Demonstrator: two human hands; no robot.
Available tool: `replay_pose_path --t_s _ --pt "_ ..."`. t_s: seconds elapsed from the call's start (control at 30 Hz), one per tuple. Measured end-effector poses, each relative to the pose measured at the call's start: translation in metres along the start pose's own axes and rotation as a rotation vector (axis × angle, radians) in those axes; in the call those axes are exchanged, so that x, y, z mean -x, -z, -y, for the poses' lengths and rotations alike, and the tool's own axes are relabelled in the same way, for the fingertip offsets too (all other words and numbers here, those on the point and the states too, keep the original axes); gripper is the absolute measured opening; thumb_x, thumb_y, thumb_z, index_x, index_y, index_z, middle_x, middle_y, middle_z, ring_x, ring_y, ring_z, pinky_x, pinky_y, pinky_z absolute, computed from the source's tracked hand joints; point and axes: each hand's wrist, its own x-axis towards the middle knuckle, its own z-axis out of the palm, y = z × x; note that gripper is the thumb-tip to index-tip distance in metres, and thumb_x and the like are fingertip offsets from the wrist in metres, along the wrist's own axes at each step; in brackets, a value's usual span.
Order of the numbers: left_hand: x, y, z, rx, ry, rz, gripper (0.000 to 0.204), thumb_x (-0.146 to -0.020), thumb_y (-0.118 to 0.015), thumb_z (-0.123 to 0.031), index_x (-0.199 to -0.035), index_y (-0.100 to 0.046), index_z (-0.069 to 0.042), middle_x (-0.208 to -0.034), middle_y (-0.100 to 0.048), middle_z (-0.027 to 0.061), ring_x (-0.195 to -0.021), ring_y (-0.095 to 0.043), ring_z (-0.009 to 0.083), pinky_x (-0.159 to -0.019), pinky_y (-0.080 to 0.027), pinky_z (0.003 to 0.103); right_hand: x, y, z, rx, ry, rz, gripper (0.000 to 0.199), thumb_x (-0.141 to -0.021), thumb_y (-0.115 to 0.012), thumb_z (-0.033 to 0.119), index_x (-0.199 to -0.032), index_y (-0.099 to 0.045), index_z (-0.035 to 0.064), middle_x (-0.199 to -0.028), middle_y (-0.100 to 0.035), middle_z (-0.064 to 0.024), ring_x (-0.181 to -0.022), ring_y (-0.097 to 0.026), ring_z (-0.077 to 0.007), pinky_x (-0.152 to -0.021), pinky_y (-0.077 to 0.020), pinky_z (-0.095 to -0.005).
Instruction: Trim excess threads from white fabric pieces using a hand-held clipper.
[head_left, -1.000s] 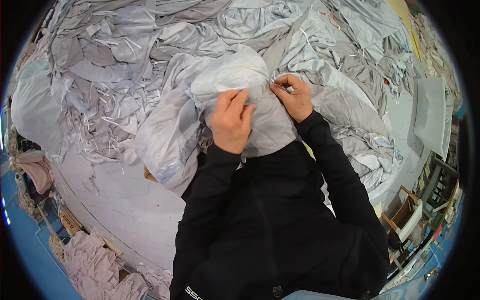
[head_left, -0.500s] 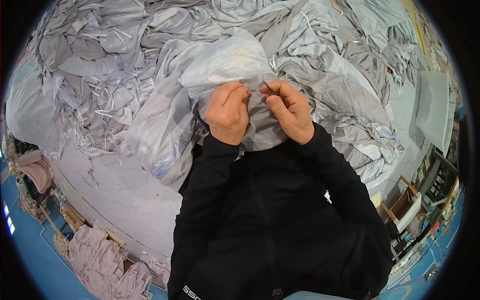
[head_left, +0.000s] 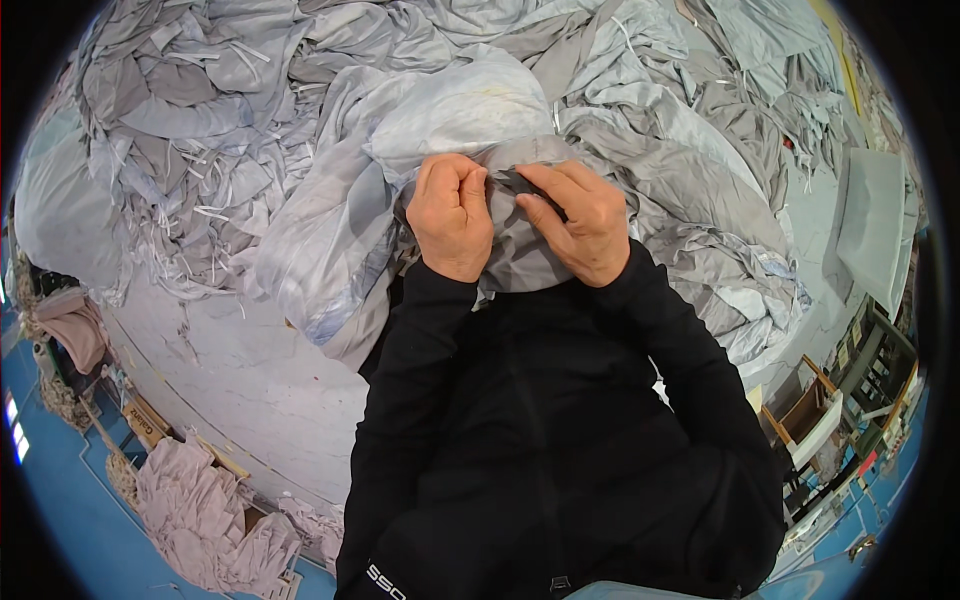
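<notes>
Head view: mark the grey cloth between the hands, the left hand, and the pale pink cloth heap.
grey cloth [head_left: 525, 252]: head view, the stretch between the hands
left hand [head_left: 450, 222]: head view, back of the hand
pale pink cloth heap [head_left: 188, 512]: head view, its crumpled middle

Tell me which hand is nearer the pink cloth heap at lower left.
Left. The left hand is ahead and right of the pink cloth heap; the right hand is farther right.
</notes>
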Motion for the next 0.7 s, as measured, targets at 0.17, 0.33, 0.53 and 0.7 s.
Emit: replay_pose_path --t_s 0.17,0.33,0.53,0.7 --pt "0.0013 0.0001 0.0018 -0.020 -0.012 0.004 0.011 -0.086 -0.066 0.001 -0.084 -0.056 -0.002 -0.082 -0.062 0.0117 -0.072 -0.061 0.0299 -0.064 -0.049 0.037 -0.0049 -0.0012 0.0024 0.089 0.075 0.008 0.028 -0.079 -0.076 0.005 -0.106 -0.071 0.0048 -0.078 -0.061 -0.0093 -0.063 -0.059 -0.0262 -0.056 -0.0462 -0.0340" --pt "0.0017 -0.0006 0.0022 -0.009 -0.015 0.001 0.011 -0.086 -0.066 0.001 -0.085 -0.056 -0.002 -0.081 -0.062 0.0114 -0.072 -0.060 0.0301 -0.064 -0.048 0.037 -0.0044 -0.0027 0.0033 0.127 0.061 0.011 0.027 -0.079 -0.076 0.008 -0.105 -0.070 0.0063 -0.079 -0.061 -0.0079 -0.067 -0.061 -0.0261 -0.058 -0.0477 -0.0351" --pt "0.0021 -0.0007 0.0007 0.007 -0.019 -0.007 0.011 -0.086 -0.066 0.002 -0.084 -0.056 -0.002 -0.081 -0.062 0.0114 -0.072 -0.060 0.0296 -0.064 -0.048 0.036 -0.0035 -0.0043 0.0036 0.163 0.048 0.015 0.027 -0.079 -0.076 0.011 -0.105 -0.070 0.0076 -0.080 -0.061 -0.0068 -0.071 -0.063 -0.0265 -0.060 -0.0491 -0.0358" --pt "0.0028 -0.0015 0.0031 0.020 0.014 -0.015 0.012 -0.086 -0.066 0.002 -0.084 -0.056 -0.002 -0.081 -0.061 0.0112 -0.071 -0.060 0.0289 -0.063 -0.048 0.036 -0.0023 -0.0059 0.0007 0.154 0.045 0.009 0.028 -0.078 -0.076 0.010 -0.105 -0.070 0.0077 -0.080 -0.061 -0.0068 -0.071 -0.063 -0.0264 -0.060 -0.0489 -0.0357"
